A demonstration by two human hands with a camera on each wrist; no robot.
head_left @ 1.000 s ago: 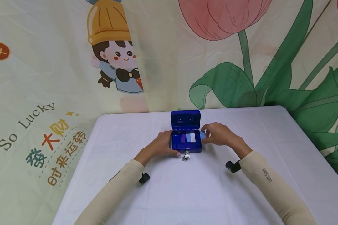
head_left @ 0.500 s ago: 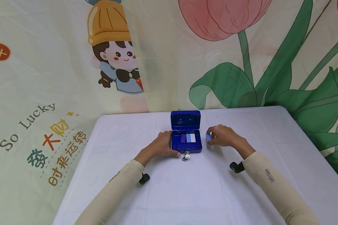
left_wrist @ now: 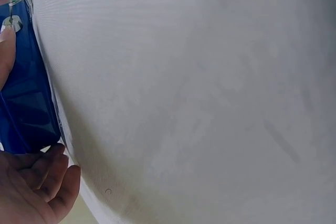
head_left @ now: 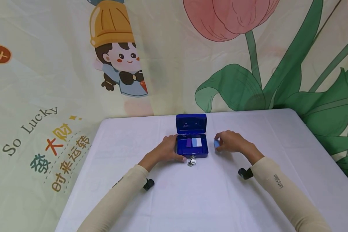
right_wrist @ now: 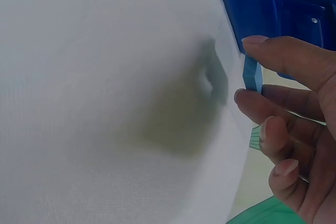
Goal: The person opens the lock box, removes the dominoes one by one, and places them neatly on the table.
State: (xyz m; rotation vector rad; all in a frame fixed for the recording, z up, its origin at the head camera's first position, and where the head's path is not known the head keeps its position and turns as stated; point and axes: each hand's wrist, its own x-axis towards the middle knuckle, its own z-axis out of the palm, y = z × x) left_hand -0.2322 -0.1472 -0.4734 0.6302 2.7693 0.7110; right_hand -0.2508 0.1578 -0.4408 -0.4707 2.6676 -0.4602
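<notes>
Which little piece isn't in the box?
The blue piece pinched in the right hand, beside the open box. The purple piece, white piece and other blue piece are inside it.

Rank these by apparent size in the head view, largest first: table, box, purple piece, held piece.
1. Table
2. Box
Unranked: purple piece and held piece look alike; the right hand partly hides the latter.

1. Left hand (head_left: 169, 149) holds the open blue box (head_left: 192, 152) on the white worktop (head_left: 191, 196)
2. Right hand (head_left: 230, 141) pinches a light-blue block (head_left: 216, 144) just right of the box
3. Purple, light-blue and white pieces (head_left: 194, 142) lie inside it
</notes>
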